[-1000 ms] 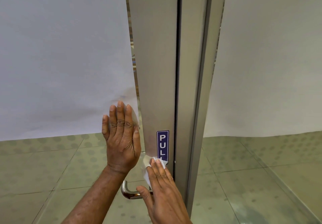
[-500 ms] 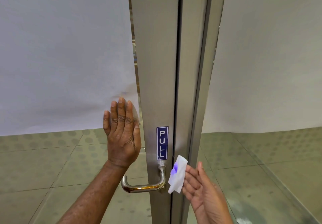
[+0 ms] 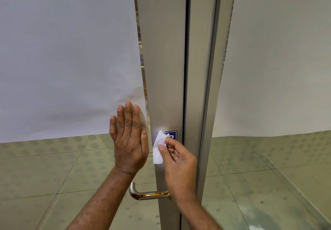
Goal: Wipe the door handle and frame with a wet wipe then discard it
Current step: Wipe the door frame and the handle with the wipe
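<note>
A grey metal door frame (image 3: 162,59) runs up the middle of the view. A steel lever door handle (image 3: 143,195) with rusty stains sticks out to the left near its bottom. My right hand (image 3: 176,165) pinches a white wet wipe (image 3: 159,147) and holds it against the frame, just left of a blue sign (image 3: 171,135) that it partly covers. My left hand (image 3: 129,138) is flat with fingers up, pressed on the glass pane left of the frame, above the handle.
White paper (image 3: 62,50) covers the upper glass on the left, and more white paper (image 3: 279,59) covers the right pane. Below the paper, patterned floor tiles (image 3: 44,167) show through the glass. A dark gap (image 3: 187,50) runs between the door and the adjoining post.
My right hand has carried the wipe from the door's right edge near the handle up and left onto the frame face beside the blue sign. My left hand has stayed flat on the glass.
</note>
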The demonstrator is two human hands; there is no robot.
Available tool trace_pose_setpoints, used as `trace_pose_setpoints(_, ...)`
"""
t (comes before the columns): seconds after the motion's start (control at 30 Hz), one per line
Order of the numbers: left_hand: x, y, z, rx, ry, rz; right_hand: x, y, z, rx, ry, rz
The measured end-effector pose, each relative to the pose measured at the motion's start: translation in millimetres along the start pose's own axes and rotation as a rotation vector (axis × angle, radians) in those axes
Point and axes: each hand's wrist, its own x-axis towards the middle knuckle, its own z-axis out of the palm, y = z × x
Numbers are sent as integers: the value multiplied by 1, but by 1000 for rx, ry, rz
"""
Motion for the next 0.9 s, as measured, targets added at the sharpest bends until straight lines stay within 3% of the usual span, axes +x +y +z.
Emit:
trace_pose_setpoints(0.13, 0, -1, 1, -3, 8, 3, 8, -1, 10, -139, 22, -122)
trace_pose_setpoints(0.27, 0, -2, 1, -3, 5, 6, 11, 6, 14, -145, 30, -119)
trace_pose_setpoints(0.53, 0, -2, 0, -6, -4, 7, -3, 33, 14, -105, -28, 178)
trace_pose_setpoints(0.67, 1, -2, -2, -9, -8, 6, 2, 36, 3, -84, -146, 317)
trace_pose_setpoints(0.77, 1, -1, -2, -5, -4, 12, 9, 24, 0, -11, -176, 330)
trace_pose_setpoints(0.9, 2, 0, -3, -4, -5, 16, 16, 2, 8, 105, -64, 288)
